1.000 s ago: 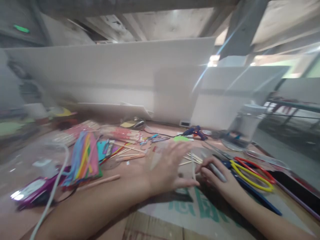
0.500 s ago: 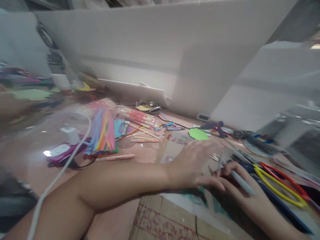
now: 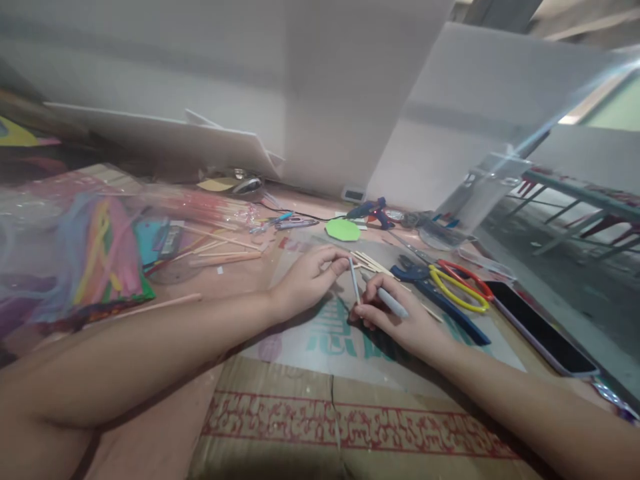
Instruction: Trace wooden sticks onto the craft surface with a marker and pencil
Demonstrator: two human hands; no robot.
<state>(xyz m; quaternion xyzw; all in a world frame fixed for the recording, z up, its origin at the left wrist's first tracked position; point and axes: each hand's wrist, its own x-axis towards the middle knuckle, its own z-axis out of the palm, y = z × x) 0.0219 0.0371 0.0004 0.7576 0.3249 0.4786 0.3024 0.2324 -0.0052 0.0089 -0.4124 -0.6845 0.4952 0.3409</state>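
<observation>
Between the fingertips of my left hand (image 3: 307,280) is the top end of a thin pale stick (image 3: 354,280), held nearly upright. My right hand (image 3: 407,323) grips a grey pen-like tool (image 3: 393,303), and its fingertips touch the stick's lower end. Whether the tool's tip is a nib or a blade is too blurred to tell. Both hands are above a translucent plastic bag (image 3: 295,360) with green print, which lies on cardboard (image 3: 280,417). Several thin wooden sticks (image 3: 373,262) lie just behind my right hand.
Pliers (image 3: 450,307) with blue handles and scissors (image 3: 460,290) with red and yellow handles lie to the right, beside a phone (image 3: 545,327). Behind are a green paper piece (image 3: 343,229) and a glue gun (image 3: 370,212). Colourful pipe cleaners (image 3: 103,247) lie left; a white board (image 3: 225,67) stands behind.
The view has swung to the right, showing the phone. My left hand has gone from loosely spread fingers to a pinch on the stick. The grey tool stays in my right hand.
</observation>
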